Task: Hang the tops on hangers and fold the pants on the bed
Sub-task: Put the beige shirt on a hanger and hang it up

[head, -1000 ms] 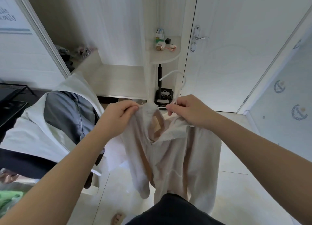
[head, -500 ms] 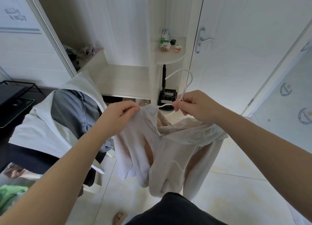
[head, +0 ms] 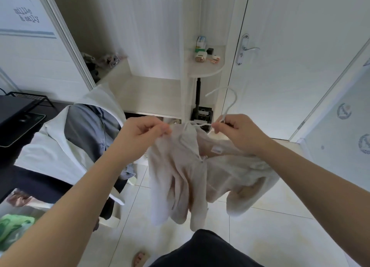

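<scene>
Our left hand (head: 144, 134) pinches the collar edge of the pale beige top (head: 180, 176), and our right hand (head: 240, 134) is curled around the neck of the thin white hanger (head: 233, 100). The top hangs in the air between them, above the tiled floor (head: 280, 236). We think the soft, light fabric can slide off the smooth hanger arm, because its right side lies bunched, not seated.

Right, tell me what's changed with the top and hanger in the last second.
The right side of the top has swung up and rightward, bunching under the right wrist instead of hanging straight. The collar has opened, baring an arm of the white hanger between the hands. Unchanged: the left hand pinches the collar, the right hand grips the hanger's neck.
</scene>
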Available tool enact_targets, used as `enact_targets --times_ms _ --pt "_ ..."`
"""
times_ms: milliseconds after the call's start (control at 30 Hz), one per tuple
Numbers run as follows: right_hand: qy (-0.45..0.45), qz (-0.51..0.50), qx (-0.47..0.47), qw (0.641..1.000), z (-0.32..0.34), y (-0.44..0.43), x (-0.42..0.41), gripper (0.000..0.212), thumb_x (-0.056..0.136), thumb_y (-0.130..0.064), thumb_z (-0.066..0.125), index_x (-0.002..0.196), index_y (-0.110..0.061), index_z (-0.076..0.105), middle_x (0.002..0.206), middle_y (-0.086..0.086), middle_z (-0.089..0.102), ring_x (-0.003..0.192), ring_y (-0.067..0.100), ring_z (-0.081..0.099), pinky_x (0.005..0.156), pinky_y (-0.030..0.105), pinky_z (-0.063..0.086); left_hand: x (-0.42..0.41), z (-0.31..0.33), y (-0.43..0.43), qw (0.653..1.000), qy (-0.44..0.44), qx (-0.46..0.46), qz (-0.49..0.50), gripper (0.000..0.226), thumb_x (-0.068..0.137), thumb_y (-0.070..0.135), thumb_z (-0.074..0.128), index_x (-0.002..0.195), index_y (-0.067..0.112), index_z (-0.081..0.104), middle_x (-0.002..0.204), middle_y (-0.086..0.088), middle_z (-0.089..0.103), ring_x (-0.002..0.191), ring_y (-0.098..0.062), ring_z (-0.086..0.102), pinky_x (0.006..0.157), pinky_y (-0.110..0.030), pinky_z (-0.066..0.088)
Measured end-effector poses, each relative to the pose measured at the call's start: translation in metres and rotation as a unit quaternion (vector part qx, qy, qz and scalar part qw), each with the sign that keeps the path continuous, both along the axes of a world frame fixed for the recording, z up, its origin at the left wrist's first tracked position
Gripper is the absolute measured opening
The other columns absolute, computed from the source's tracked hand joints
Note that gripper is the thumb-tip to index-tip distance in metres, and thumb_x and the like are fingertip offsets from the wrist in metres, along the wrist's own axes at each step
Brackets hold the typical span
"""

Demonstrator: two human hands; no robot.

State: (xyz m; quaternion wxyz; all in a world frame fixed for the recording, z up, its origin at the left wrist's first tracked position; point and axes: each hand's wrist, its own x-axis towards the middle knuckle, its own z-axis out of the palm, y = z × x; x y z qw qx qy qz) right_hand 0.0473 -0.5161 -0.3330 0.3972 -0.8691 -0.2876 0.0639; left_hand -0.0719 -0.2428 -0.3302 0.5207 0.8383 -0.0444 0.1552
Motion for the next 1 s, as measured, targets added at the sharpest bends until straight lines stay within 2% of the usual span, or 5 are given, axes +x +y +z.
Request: enact_targets --times_ms 133,433,633,867,1000 --pt "0.010 0.018 0.051 0.998 -0.001 0.000 -0.004 0.030 0.099 -0.027 0.063 0.078 -0.007 0.071 0.071 -0.014 0.066 0.045 0.002 0.041 0.049 0.012 0.031 0.009 -0.012 0.015 0.993 0.042 0.092 0.057 0.027 0.092 0.044 0.069 0.119 0.046 0.065 0.120 0.022 0.063 0.104 0.006 0.056 0.087 -0.007 0.040" --pt "0.045 0.040 0.051 0.997 0.003 -0.008 0.001 0.030 0.100 -0.028 0.061 0.075 -0.014 0.070 0.062 -0.021 0.057 0.050 0.010 0.031 0.051 0.020 0.030 0.019 -0.043 0.037 0.961 0.008 0.266 0.077 0.023 0.095 0.024 0.070 0.078 0.015 0.058 0.071 0.004 0.053 0.077 -0.008 0.051 0.064 -0.019 0.033" --pt "0.060 0.041 0.062 0.995 0.000 -0.008 0.007 0.029 0.099 -0.028 0.061 0.076 -0.014 0.071 0.054 -0.020 0.050 0.047 0.007 0.031 0.048 0.014 0.030 0.011 -0.034 0.033 0.928 -0.026 0.355 0.110 0.041 0.101 0.043 0.047 0.086 0.010 0.066 0.082 -0.003 0.062 0.079 -0.026 0.058 0.065 -0.038 0.048" --pt "0.056 0.062 0.063 0.995 -0.004 0.000 0.008 0.030 0.098 -0.033 0.062 0.074 -0.019 0.073 0.056 -0.009 0.045 0.051 0.013 0.034 0.050 0.021 0.031 0.003 -0.026 0.016 0.916 0.008 0.400 0.009 0.041 0.105 0.036 0.039 0.128 0.016 0.066 0.112 0.001 0.072 0.099 -0.023 0.063 0.087 -0.039 0.047" --pt "0.063 0.075 0.066 0.993 -0.006 0.022 0.004 0.030 0.099 -0.036 0.061 0.077 -0.019 0.072 0.054 -0.011 0.048 0.049 0.010 0.038 0.049 0.014 0.035 0.016 -0.028 -0.018 0.939 -0.027 0.343 0.025 0.020 0.105 0.023 0.049 0.111 0.014 0.065 0.101 0.001 0.066 0.090 -0.022 0.061 0.075 -0.038 0.047"
